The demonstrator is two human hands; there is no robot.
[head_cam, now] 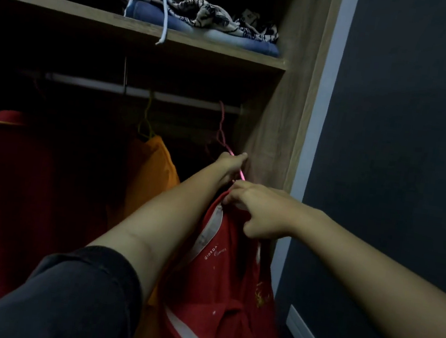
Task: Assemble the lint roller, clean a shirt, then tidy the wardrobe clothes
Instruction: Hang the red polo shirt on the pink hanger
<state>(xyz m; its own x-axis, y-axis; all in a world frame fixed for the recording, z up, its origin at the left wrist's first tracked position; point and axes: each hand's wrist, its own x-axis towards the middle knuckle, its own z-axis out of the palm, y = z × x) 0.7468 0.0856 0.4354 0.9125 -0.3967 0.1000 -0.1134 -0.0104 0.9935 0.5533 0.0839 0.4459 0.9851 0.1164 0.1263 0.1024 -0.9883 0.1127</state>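
A red polo shirt (226, 290) with a white placket hangs low at the right of the open wardrobe. Its top meets a pink wire hanger (222, 132) hooked on the metal rail (141, 92). My left hand (232, 163) reaches in and grips the hanger's sloping arm. Just below it, my right hand (260, 211) pinches the shirt's collar edge against the hanger. No lint roller is in view.
An orange shirt (149, 176) on a yellow hanger and a dark red shirt (12, 179) hang further left. The wooden shelf (67, 9) above carries folded jeans (210, 34) under a patterned cloth. The wardrobe's side panel (281, 119) stands close on the right, beside a dark wall.
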